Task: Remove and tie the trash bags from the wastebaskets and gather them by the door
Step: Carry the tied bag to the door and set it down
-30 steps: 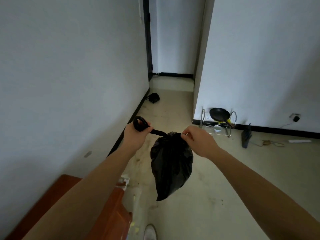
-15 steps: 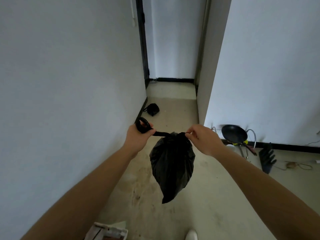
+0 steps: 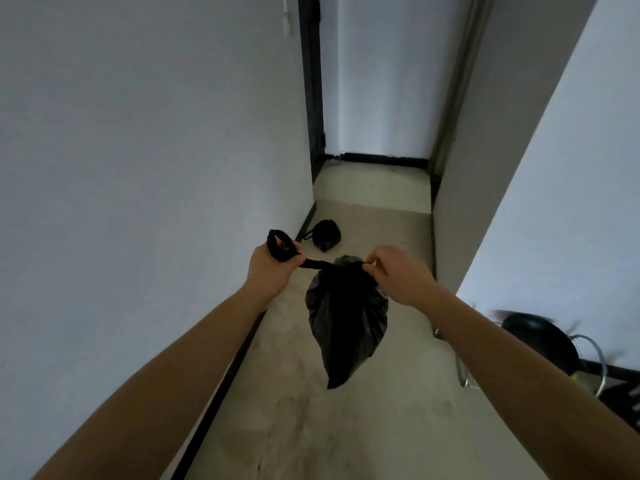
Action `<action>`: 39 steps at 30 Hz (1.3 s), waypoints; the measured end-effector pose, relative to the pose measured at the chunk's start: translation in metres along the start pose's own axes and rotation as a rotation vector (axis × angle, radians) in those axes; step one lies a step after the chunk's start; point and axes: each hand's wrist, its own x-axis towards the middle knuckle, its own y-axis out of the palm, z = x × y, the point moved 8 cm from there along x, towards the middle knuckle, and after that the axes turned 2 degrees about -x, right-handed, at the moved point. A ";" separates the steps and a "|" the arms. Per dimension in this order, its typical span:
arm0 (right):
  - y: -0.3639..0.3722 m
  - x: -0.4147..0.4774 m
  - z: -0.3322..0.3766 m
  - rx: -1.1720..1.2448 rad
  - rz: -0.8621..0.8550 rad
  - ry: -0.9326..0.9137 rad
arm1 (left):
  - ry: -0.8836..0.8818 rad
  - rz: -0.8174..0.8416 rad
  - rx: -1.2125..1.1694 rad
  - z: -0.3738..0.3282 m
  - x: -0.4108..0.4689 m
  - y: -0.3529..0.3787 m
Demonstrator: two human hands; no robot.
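A black trash bag [image 3: 346, 323] hangs in the air in front of me, its body pointing down. My left hand [image 3: 273, 268] grips the bag's twisted neck, whose looped end sticks up past my fist. My right hand [image 3: 398, 275] pinches the bag's gathered top at the knot. A second black trash bag [image 3: 325, 234], tied, lies on the floor ahead against the left wall. At the end of the corridor stands a pale door [image 3: 377, 81] in a dark frame.
White walls flank a narrow corridor with a beige floor [image 3: 346, 427]. At the right, a black pan [image 3: 540, 341] rests on a wire rack [image 3: 592, 362] by the wall. A low step crosses the floor before the door.
I have walked forward down the corridor; the tied bag on the floor and the door are closer. The pan rack slid to the right edge. Both hands keep hold of the bag.
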 end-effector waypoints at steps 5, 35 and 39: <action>0.008 0.145 -0.019 -0.065 0.030 -0.043 | -0.045 -0.061 -0.043 0.017 0.134 0.004; 0.223 0.889 -0.254 0.096 0.365 0.078 | -0.351 -0.093 0.156 0.201 0.883 0.130; 0.303 0.946 -0.302 0.183 0.457 0.209 | -0.443 -0.037 0.285 0.280 0.938 0.166</action>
